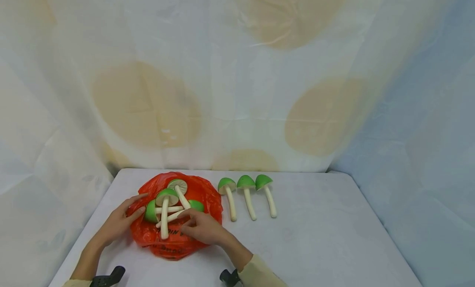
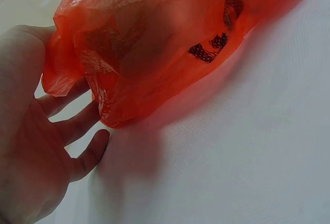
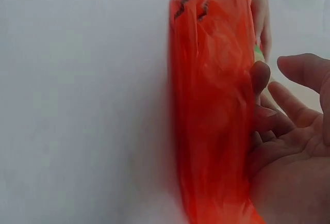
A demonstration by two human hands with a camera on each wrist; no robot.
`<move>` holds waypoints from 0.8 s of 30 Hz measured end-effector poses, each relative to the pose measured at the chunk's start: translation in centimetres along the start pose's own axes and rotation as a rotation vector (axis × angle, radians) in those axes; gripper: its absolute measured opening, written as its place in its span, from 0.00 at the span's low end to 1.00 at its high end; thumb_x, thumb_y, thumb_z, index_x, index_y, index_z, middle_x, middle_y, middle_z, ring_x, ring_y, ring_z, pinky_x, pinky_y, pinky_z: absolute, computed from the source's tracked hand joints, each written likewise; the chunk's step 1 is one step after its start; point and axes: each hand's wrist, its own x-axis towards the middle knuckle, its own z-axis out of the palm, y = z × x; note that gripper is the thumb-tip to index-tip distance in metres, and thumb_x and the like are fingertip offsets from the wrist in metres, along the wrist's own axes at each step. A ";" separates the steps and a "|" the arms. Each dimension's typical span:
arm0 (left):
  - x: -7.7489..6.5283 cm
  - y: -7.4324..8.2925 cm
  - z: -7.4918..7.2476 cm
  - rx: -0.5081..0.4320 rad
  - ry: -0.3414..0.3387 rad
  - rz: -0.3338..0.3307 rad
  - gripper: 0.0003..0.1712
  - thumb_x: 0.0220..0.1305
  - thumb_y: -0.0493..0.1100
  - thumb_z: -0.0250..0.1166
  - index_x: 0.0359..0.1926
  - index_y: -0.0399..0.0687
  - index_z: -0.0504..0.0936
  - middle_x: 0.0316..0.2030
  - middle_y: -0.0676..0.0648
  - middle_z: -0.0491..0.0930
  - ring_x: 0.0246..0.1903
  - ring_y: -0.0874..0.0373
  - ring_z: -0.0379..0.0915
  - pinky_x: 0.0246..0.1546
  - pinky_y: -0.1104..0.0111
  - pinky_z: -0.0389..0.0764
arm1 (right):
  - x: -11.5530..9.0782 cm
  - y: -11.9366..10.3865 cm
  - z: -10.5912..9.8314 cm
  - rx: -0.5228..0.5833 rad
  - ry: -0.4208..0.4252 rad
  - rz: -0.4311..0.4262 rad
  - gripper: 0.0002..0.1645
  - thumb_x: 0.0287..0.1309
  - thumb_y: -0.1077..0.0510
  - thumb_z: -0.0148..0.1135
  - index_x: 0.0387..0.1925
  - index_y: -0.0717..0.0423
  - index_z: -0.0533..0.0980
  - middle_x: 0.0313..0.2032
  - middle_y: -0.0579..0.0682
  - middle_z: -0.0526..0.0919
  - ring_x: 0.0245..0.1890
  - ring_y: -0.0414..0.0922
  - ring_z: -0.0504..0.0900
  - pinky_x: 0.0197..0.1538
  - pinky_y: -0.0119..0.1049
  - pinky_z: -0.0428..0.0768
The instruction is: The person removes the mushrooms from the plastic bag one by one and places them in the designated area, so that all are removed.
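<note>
At the bottom edge of the head frame, black devices (image 1: 107, 277) are worn at both wrists, near pale sleeves (image 1: 261, 272). A little higher, at lower left, the left hand (image 1: 119, 223) touches the rim of the red bag (image 1: 144, 237); its fingers look spread and loose, not clenched. Toward lower centre, the right hand (image 1: 204, 228) reaches over the bag, with bent fingers at the crossing stems; whether it pinches one, I cannot tell. Four green-capped mushrooms (image 1: 165, 217) lie on the bag, left of centre, their stems overlapping. Right of the bag, three more mushrooms (image 1: 250, 202) lie apart in a row on the white table (image 1: 315, 237), caps toward the top. Behind, a pale curtain (image 1: 237, 93) with tan circles fills the upper frame.
</note>
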 end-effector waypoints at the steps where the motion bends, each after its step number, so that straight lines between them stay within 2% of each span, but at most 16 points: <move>1: 0.0 0.0 0.0 0.003 0.001 0.000 0.36 0.72 0.62 0.57 0.74 0.56 0.64 0.73 0.32 0.58 0.72 0.26 0.47 0.60 0.25 0.57 | 0.1 0.1 0.2 0.003 0.000 0.000 0.19 0.66 0.53 0.64 0.57 0.46 0.76 0.37 0.42 0.87 0.34 0.35 0.83 0.37 0.28 0.81; 3: 0.0 0.0 0.0 0.007 0.002 0.000 0.36 0.72 0.62 0.57 0.75 0.56 0.64 0.73 0.32 0.58 0.72 0.26 0.47 0.60 0.25 0.57 | 0.3 0.0 0.5 0.008 0.004 0.012 0.19 0.65 0.54 0.65 0.56 0.46 0.77 0.37 0.43 0.87 0.34 0.35 0.82 0.37 0.28 0.80; 9: 0.1 -0.4 0.1 -0.001 0.002 -0.001 0.37 0.72 0.63 0.57 0.75 0.55 0.64 0.74 0.32 0.57 0.72 0.26 0.46 0.61 0.25 0.57 | 0.6 0.1 1.0 0.006 0.032 0.058 0.17 0.65 0.53 0.65 0.54 0.46 0.78 0.36 0.36 0.84 0.35 0.32 0.81 0.40 0.29 0.81; 12: 0.1 -0.4 0.0 -0.001 0.004 -0.005 0.37 0.72 0.64 0.57 0.75 0.54 0.64 0.74 0.32 0.57 0.72 0.26 0.46 0.61 0.25 0.57 | 0.8 0.3 1.2 0.026 0.028 0.061 0.16 0.65 0.54 0.65 0.54 0.47 0.78 0.36 0.38 0.85 0.35 0.33 0.81 0.39 0.29 0.80; 18: 0.1 -0.4 0.1 -0.004 0.003 -0.007 0.37 0.72 0.64 0.57 0.75 0.54 0.64 0.74 0.32 0.57 0.72 0.26 0.46 0.61 0.25 0.56 | 1.2 0.5 1.7 0.054 0.008 0.045 0.16 0.66 0.52 0.65 0.53 0.47 0.78 0.41 0.38 0.84 0.36 0.34 0.81 0.38 0.28 0.81; 24: 0.2 -0.5 0.1 -0.004 0.005 0.008 0.36 0.72 0.63 0.57 0.74 0.54 0.64 0.74 0.32 0.57 0.73 0.26 0.46 0.61 0.24 0.55 | 1.5 0.4 1.9 0.130 -0.032 0.004 0.17 0.67 0.52 0.64 0.55 0.50 0.77 0.42 0.37 0.86 0.39 0.34 0.83 0.41 0.27 0.81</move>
